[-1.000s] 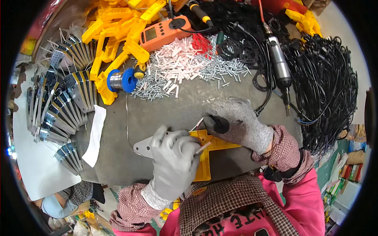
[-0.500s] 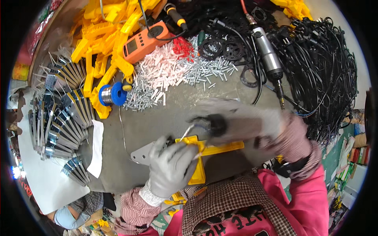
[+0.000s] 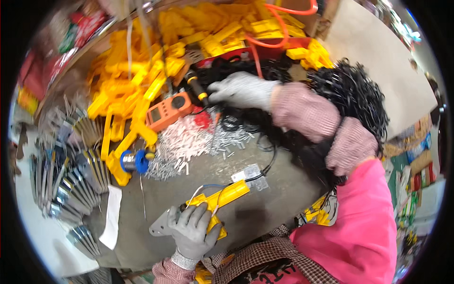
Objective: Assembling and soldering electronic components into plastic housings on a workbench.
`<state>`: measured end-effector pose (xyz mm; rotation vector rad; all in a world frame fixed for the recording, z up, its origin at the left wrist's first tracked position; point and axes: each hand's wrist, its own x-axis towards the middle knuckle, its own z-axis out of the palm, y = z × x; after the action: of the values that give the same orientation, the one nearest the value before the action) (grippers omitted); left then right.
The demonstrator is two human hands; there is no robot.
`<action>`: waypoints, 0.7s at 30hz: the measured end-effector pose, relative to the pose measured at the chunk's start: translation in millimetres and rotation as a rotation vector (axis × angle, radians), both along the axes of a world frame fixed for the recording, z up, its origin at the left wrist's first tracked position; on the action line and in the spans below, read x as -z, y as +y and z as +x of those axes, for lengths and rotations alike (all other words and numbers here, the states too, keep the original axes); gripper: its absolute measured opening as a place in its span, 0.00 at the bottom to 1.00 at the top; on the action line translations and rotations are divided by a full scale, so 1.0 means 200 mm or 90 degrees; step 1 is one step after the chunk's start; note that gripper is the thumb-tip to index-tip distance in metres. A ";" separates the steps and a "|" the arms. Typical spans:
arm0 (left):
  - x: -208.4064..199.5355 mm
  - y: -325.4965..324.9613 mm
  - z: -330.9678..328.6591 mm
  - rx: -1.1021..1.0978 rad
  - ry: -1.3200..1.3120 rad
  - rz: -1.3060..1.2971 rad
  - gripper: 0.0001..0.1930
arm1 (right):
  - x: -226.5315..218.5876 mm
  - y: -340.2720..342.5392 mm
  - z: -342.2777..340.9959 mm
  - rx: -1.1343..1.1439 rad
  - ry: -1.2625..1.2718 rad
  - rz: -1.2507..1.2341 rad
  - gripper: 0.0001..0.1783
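Observation:
My left hand (image 3: 194, 229), in a grey glove, is closed over a yellow L-shaped plastic part (image 3: 231, 193) on the table. A grey metal plate with holes (image 3: 160, 226) sticks out on the left from under that hand. Blue and white wires (image 3: 198, 190) run along the yellow part, and a black cord leaves its far end. At the far side, my gloved right hand (image 3: 243, 91) reaches out above black parts. Its fingers are stretched apart, close to the black-and-yellow handle of a tool (image 3: 196, 87), with no visible hold on it.
An orange meter (image 3: 169, 111), pale plugs (image 3: 184, 144), screws and a blue solder spool (image 3: 134, 162) lie beyond my left hand. Yellow parts (image 3: 137, 94) pile up behind. Black cords (image 3: 354, 99) heap at right; metal blades (image 3: 71, 194) fan out at left. An orange hose hangs at the back.
My right hand has moved from beside the yellow part to the far side near the tool handle. The view has shifted and tilted; my left hand keeps its hold.

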<state>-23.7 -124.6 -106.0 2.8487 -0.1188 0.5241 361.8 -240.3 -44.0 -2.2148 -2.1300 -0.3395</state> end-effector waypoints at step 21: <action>0.05 0.01 0.02 0.005 -0.040 -0.043 0.25 | -0.04 -0.21 -1.08 0.092 0.609 0.119 0.13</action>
<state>-20.6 -122.9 -116.9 2.7662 -0.1201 0.6040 145.4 -282.7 -36.7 -1.8433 -1.3587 0.4279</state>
